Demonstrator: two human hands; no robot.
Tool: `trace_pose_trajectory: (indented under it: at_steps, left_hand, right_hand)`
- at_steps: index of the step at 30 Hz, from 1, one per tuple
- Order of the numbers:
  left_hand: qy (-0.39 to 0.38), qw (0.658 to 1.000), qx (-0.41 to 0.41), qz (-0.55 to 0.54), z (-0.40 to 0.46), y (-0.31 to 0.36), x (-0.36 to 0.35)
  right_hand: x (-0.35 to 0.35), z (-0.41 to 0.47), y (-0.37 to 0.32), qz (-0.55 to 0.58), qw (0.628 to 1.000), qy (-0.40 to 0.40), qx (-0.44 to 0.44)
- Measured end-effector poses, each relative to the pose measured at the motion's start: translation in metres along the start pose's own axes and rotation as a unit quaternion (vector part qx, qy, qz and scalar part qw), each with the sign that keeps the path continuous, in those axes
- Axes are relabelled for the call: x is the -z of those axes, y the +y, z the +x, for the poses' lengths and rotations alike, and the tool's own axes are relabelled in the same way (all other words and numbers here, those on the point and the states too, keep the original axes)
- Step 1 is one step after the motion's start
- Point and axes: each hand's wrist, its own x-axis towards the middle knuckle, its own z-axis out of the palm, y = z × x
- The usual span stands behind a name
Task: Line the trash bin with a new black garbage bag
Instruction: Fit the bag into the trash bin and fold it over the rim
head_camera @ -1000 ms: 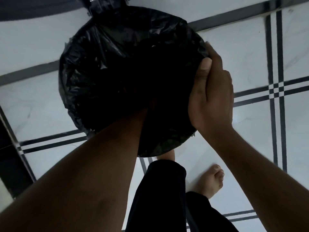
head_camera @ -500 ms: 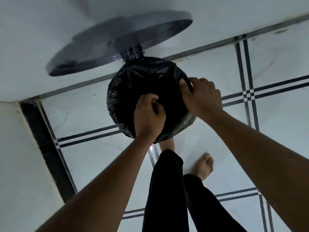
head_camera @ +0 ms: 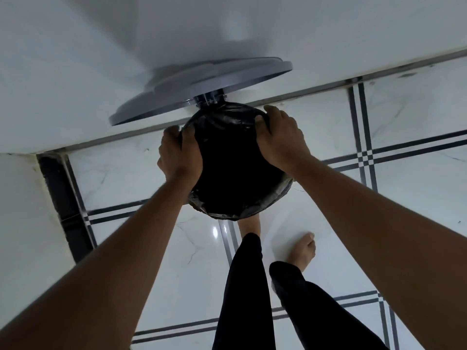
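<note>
One round trash bin stands on the tiled floor against the wall, its grey lid flipped up, and one black garbage bag covers its mouth so fully that the bin's body is hidden. The right hand and the left hand each clamp the plastic over opposite sides of the rim, fingers curled down; two bare feet show below, one half hidden by the bin

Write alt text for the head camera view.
Both hands, left hand and right hand, press the black garbage bag over the trash bin's rim. The grey lid stands open against the white wall; bare feet on tiled floor.
</note>
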Motion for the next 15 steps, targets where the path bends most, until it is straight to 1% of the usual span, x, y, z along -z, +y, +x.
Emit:
trace_pose_trajectory:
  at_steps: [3,5,7,9,10,11,12,13,14,15]
  left_hand:
    - [-0.015,0.999,0.040,-0.013,0.015,0.006,0.001]
    - [-0.027,0.995,0.071,-0.058,0.027,0.005,0.000]
    - [-0.064,0.984,0.103,-0.128,0.048,-0.004,-0.005]
    - [-0.102,0.961,0.132,-0.221,0.091,-0.042,-0.016]
    - [-0.101,0.947,0.141,-0.269,0.104,-0.058,-0.018]
    - [-0.088,0.941,0.148,-0.292,0.102,-0.066,-0.016]
    - [-0.062,0.941,0.162,-0.289,0.082,-0.059,-0.011]
    - [-0.011,0.947,0.164,-0.274,0.050,-0.043,-0.002]
    - [0.031,0.944,0.189,-0.267,0.021,-0.036,0.002]
    - [0.053,0.937,0.217,-0.269,-0.002,-0.034,0.004]
  right_hand:
    - [-0.007,0.011,0.002,0.013,1.000,-0.014,-0.019]
    - [-0.012,0.016,0.009,0.026,0.999,-0.028,-0.027]
    - [-0.011,0.022,0.016,0.036,0.997,-0.050,-0.039]
    - [-0.008,0.028,0.021,0.041,0.996,-0.064,-0.047]
    - [-0.008,0.028,0.023,0.050,0.996,-0.064,-0.049]
    - [-0.007,0.023,0.026,0.062,0.995,-0.055,-0.057]
    - [-0.007,0.015,0.029,0.079,0.993,-0.040,-0.073]
    - [-0.007,0.005,0.033,0.101,0.990,-0.018,-0.095]
    - [-0.008,-0.007,0.036,0.123,0.985,0.007,-0.120]
    - [-0.007,-0.020,0.039,0.145,0.977,0.032,-0.151]
